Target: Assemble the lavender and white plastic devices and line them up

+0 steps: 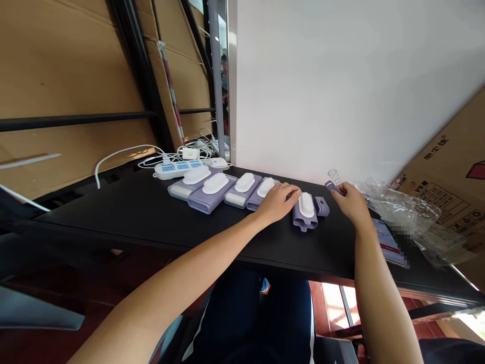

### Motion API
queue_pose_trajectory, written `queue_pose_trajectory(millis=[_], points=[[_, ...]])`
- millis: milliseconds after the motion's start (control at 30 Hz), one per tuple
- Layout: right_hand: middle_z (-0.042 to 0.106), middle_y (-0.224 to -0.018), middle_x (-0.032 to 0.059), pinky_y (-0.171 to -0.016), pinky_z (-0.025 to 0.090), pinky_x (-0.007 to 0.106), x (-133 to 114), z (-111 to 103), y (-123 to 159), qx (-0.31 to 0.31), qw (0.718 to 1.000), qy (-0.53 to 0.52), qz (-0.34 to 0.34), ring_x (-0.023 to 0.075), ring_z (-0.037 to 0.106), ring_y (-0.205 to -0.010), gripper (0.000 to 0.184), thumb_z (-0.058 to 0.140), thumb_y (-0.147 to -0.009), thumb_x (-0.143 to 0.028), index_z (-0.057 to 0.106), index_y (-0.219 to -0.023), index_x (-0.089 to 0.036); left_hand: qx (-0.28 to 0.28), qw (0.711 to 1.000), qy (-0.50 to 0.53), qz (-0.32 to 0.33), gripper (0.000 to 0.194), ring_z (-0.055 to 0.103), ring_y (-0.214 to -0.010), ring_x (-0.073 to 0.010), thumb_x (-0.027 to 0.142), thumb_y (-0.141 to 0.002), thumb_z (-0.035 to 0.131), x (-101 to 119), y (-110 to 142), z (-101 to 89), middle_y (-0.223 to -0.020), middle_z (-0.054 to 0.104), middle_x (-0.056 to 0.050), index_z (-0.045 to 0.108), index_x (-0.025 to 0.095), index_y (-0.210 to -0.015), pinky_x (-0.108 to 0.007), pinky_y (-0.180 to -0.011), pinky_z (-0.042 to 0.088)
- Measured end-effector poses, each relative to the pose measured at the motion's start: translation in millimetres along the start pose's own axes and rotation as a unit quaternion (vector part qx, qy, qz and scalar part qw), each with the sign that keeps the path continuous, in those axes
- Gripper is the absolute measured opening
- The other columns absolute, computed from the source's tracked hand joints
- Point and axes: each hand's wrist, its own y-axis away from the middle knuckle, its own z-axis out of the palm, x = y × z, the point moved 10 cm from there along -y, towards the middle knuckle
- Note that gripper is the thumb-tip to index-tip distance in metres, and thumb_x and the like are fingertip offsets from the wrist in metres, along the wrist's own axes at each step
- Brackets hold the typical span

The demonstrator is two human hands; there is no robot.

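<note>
My left hand (278, 199) rests palm down between two purple brushes, fingers loosely stretched and thumb apart. Its fingertips reach the left edge of a purple brush body (305, 207) with white bristles up and a hollow near end; whether they touch it is unclear. Partly under that hand is another purple brush (265, 187). Beside the hollow body stands a small purple end piece (322, 206). My right hand (350, 199), raised to the right, pinches a small purple plastic part (331, 186). A coil spring (334, 176) shows just beyond that part.
Several purple brushes (206, 199) lie in a row to the left. Behind them is a white power strip (178, 168) with cables. On the right are clear plastic wrap (401, 202), a phone-like flat item (390, 242) and a cardboard box (450, 187). A white panel (341, 91) stands behind.
</note>
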Motion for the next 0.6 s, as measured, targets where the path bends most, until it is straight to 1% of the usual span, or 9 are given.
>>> queue_pose_trajectory(millis=[100,133,200,267,333,400,500,567,600], points=[[0.066,-0.095,0.0084,-0.084,0.046,0.035,-67,-14,23,0.118,0.979,-0.043,-0.159,0.0243,0.060,-0.093,0.017,0.053,-0.096,-0.037,0.062,-0.092,-0.024,-0.010,0.995,0.095,-0.017,0.042,0.065,-0.091,-0.0216,0.051,-0.100,0.048,-2,-1,2.5,-0.090,0.074,-0.006,0.074,0.022,-0.085,-0.032,-0.083,0.048],[0.067,-0.098,0.0093,-0.087,0.046,0.037,-87,-11,32,0.130,0.969,-0.033,-0.206,0.0252,0.060,-0.095,0.017,0.052,-0.098,-0.035,0.063,-0.094,-0.024,-0.019,0.989,0.142,-0.037,0.048,0.066,-0.084,-0.0200,0.055,-0.101,0.045,-5,-1,4.9,-0.086,0.074,-0.007,0.072,0.021,-0.081,-0.030,-0.076,0.049],[0.068,-0.105,0.0107,-0.090,0.045,0.039,-119,1,47,0.121,0.952,0.008,-0.280,0.0262,0.060,-0.098,0.020,0.048,-0.102,-0.032,0.066,-0.099,-0.025,-0.033,0.967,0.237,-0.091,0.054,0.065,-0.069,-0.0168,0.060,-0.100,0.042,-15,-2,10.5,-0.078,0.073,-0.008,0.069,0.019,-0.079,-0.027,-0.057,0.045],[0.068,-0.112,0.0110,-0.091,0.044,0.041,-136,11,56,0.101,0.941,0.037,-0.322,0.0265,0.060,-0.100,0.022,0.046,-0.103,-0.030,0.067,-0.103,-0.026,-0.032,0.940,0.308,-0.143,0.048,0.063,-0.059,-0.0142,0.059,-0.096,0.051,-26,-3,13.2,-0.073,0.071,-0.008,0.067,0.017,-0.078,-0.024,-0.047,0.038],[0.067,-0.114,0.0113,-0.092,0.045,0.041,-140,14,59,0.091,0.937,0.027,-0.336,0.0267,0.061,-0.103,0.019,0.049,-0.103,-0.033,0.065,-0.104,-0.025,-0.018,0.919,0.351,-0.178,0.036,0.062,-0.057,-0.0121,0.050,-0.091,0.063,-37,-4,11.8,-0.072,0.071,-0.007,0.064,0.016,-0.077,-0.022,-0.045,0.037],[0.065,-0.108,0.0113,-0.090,0.047,0.039,-135,9,58,0.096,0.941,-0.015,-0.323,0.0261,0.060,-0.102,0.018,0.054,-0.100,-0.041,0.060,-0.098,-0.024,0.008,0.910,0.366,-0.192,0.027,0.062,-0.057,-0.0104,0.041,-0.089,0.067,-46,-6,5.9,-0.075,0.072,-0.006,0.062,0.016,-0.079,-0.020,-0.045,0.039],[0.058,-0.084,0.0040,-0.073,0.045,0.032,-115,2,51,0.110,0.961,-0.079,-0.242,0.0198,0.056,-0.078,0.031,0.054,-0.098,-0.052,0.046,-0.083,-0.026,0.066,0.919,0.343,-0.183,0.018,0.064,-0.059,-0.0094,0.034,-0.091,0.064,-56,-10,-9.6,-0.085,0.075,-0.007,0.063,0.016,-0.088,-0.019,-0.047,0.042],[0.051,-0.072,-0.0020,-0.062,0.039,0.029,-102,6,46,0.092,0.972,-0.115,-0.182,0.0153,0.046,-0.062,0.034,0.052,-0.099,-0.053,0.040,-0.081,-0.026,0.097,0.930,0.307,-0.177,0.015,0.066,-0.063,-0.0102,0.031,-0.092,0.063,-58,-10,-18.9,-0.093,0.078,-0.007,0.061,0.017,-0.098,-0.019,-0.050,0.045],[0.049,-0.069,-0.0041,-0.059,0.036,0.028,-99,10,45,0.074,0.974,-0.133,-0.166,0.0141,0.044,-0.058,0.033,0.053,-0.099,-0.053,0.041,-0.083,-0.026,0.106,0.938,0.282,-0.173,0.016,0.068,-0.064,-0.0109,0.030,-0.092,0.062,-57,-10,-22.5,-0.096,0.078,-0.007,0.060,0.018,-0.103,-0.019,-0.051,0.046]])
